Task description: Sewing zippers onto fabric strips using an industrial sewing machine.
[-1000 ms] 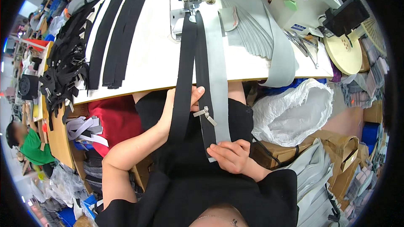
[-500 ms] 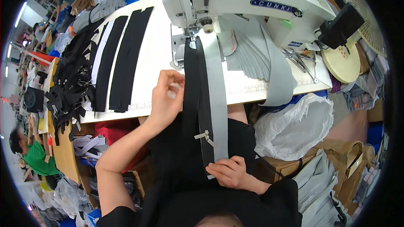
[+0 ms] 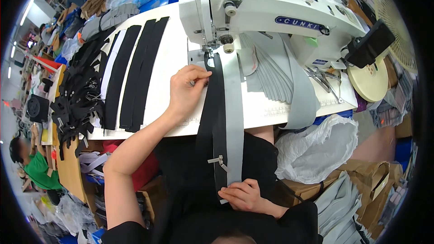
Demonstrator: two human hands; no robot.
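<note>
A long black zipper strip with a grey fabric band runs from under the needle of a white sewing machine down off the table edge to my lap. A metal slider hangs on it midway. My left hand rests on the white table, fingertips pinching the strip's left edge just below the needle. My right hand grips the strip's lower end against my black clothing.
Several black strips lie in rows on the table's left, with a tangled heap of black zippers beyond. Folded grey pieces and scissors sit right of the needle. A white plastic bag lies at my right; a person in green is far left.
My left hand has moved up from my lap onto the table and forward to the needle area. My right hand stayed holding the lower end of the strip.
</note>
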